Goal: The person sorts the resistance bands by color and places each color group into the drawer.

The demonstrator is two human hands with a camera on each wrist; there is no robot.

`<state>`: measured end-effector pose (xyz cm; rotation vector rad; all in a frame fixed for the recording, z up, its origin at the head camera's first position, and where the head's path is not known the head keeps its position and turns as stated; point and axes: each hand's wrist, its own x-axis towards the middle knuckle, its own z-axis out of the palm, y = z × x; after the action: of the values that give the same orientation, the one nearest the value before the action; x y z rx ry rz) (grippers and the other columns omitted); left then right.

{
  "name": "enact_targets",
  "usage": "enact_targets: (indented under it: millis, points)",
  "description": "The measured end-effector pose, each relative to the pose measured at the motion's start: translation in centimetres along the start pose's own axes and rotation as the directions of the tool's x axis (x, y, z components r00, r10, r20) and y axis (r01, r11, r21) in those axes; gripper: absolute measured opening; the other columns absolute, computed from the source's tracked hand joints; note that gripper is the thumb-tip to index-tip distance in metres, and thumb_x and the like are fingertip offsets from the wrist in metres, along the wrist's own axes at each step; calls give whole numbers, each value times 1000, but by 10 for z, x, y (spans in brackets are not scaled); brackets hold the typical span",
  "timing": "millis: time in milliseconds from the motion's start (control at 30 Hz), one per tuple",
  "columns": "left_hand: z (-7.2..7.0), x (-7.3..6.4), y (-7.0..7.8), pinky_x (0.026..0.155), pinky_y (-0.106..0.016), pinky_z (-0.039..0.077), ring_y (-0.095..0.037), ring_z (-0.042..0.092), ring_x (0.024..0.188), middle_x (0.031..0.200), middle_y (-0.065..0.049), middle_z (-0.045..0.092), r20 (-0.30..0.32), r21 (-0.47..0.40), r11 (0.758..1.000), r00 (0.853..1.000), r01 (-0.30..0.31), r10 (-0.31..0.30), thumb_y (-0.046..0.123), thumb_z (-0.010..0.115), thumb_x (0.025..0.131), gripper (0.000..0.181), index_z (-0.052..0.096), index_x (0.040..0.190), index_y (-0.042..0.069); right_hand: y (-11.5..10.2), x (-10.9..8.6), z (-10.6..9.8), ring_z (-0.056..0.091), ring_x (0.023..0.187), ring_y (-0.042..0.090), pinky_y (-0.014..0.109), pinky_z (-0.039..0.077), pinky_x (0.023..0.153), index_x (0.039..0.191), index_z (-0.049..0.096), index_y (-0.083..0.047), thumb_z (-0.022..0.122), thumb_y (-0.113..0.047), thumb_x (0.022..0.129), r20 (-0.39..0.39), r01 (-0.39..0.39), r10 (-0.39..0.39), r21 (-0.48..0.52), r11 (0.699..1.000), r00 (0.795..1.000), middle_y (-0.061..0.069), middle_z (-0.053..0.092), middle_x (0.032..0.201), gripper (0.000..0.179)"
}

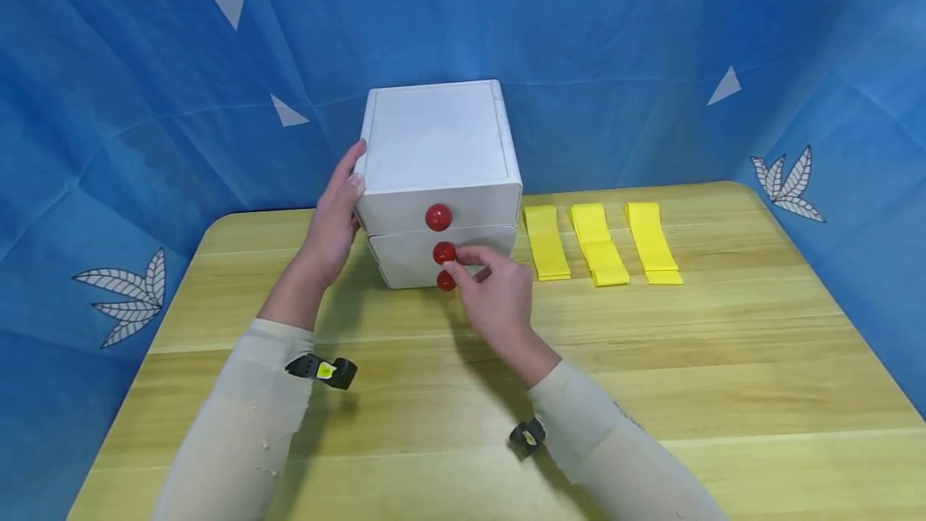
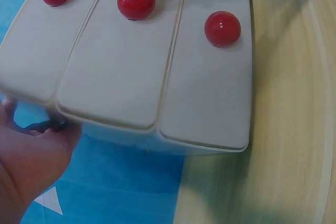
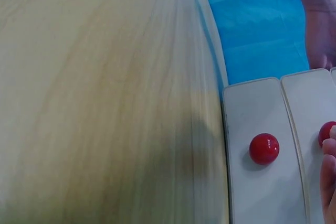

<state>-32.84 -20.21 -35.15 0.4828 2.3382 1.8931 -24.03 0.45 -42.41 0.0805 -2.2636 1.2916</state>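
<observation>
A white three-drawer cabinet (image 1: 434,135) stands on the table, each drawer front bearing a round red knob. My right hand (image 1: 499,296) pinches the middle red knob (image 1: 444,252) between thumb and index finger. In the left wrist view a fingertip lies on that middle knob (image 2: 136,2). My left hand (image 1: 333,219) rests against the cabinet's left side, its thumb at the upper edge. Above the pinched knob sits the top red knob (image 1: 438,217), and below it the bottom red knob (image 1: 446,281), partly covered in the head view. All three drawers look closed.
Three folded yellow strips (image 1: 599,244) lie side by side to the right of the cabinet. A blue cloth backdrop (image 1: 593,38) hangs behind the wooden table (image 1: 723,376). Each sleeve carries a black strap with a small device.
</observation>
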Motion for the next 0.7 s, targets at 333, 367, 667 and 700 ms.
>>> enact_targets:
  millis: [333, 367, 667, 700]
  points:
    - [1, 1, 0, 112, -59, 24, -21, 18, 146, 163, 7, 14, -2, -3, 1000, 1000, 1, -1, 46, 27, 107, 54, 19, 159, 39, 11, -9, -5, 64, 61, 14, 27, 53, 55, 93, 77, -4, 82, -17, 84, 63, -71, 67, 52, 996, 996, 2, 73, 86, 17]
    - [1, 1, 1, 112, -59, 24, -21, 18, 146, 163, 7, 14, -4, -4, 1000, 1000, -2, 2, 46, 27, 107, 54, 19, 159, 38, 13, -10, -5, 64, 60, 14, 28, 53, 54, 93, 77, -3, 82, -17, 84, 77, -100, 96, 53, 994, 992, 1, 73, 85, 18]
    - [1, 1, 1, 112, -59, 24, -22, 19, 146, 163, 7, 14, -7, 3, 1000, 1000, 0, 0, 46, 27, 107, 54, 20, 159, 39, 19, -22, 1, 62, 58, 12, 31, 52, 52, 97, 76, -6, 84, -20, 82, 146, -249, 238, 60, 967, 960, -1, 72, 87, 22]
    - [2, 1, 2, 112, -59, 24, -22, 18, 146, 163, 7, 14, -6, 2, 1000, 1000, 1, -1, 46, 27, 107, 54, 20, 159, 39, 20, -22, 2, 64, 61, 13, 31, 52, 53, 97, 76, -6, 85, -20, 81, 148, -250, 239, 63, 966, 960, 0, 72, 88, 23]
